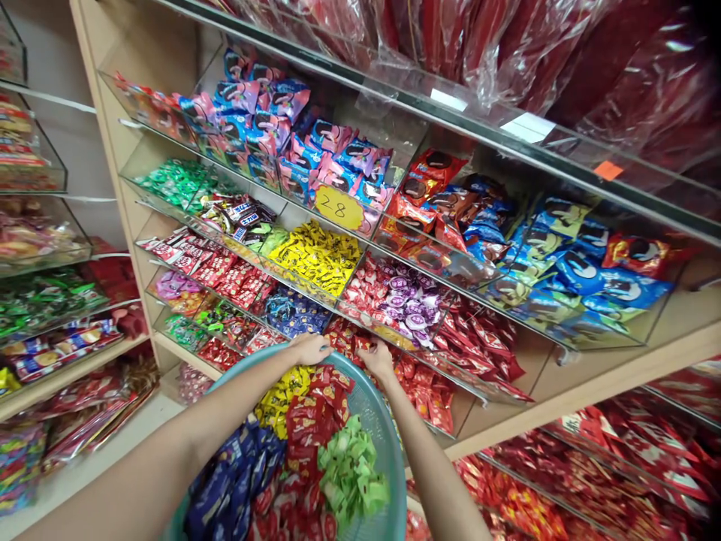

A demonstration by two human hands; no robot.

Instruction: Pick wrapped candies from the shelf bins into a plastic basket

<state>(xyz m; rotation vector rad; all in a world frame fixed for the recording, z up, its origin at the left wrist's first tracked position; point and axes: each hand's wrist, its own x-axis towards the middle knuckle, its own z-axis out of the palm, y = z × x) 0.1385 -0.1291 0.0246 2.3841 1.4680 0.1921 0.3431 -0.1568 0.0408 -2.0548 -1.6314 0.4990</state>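
At the far left of the frame, green packets are filling a side shelf. At the bottom centre, a teal basket is sitting below the main shelf, and it is holding blue packets on its left, yellow candies towards its far edge, red packets in the middle and pale green candies on its right. The left hand is lying at the basket's far rim, just left of the frame's middle; its fingers are bending slightly, but I cannot tell how firmly they are gripping. Above it, yellow sweets are filling a clear tray, and a yellow price card is showing "28". Right of centre, the right hand is reaching to the red sweets in a low tray; its fingers are curling partly, and I cannot tell whether they are holding any. Purple sweets are lying above it, and blue cookie packs are stacking up at the right.
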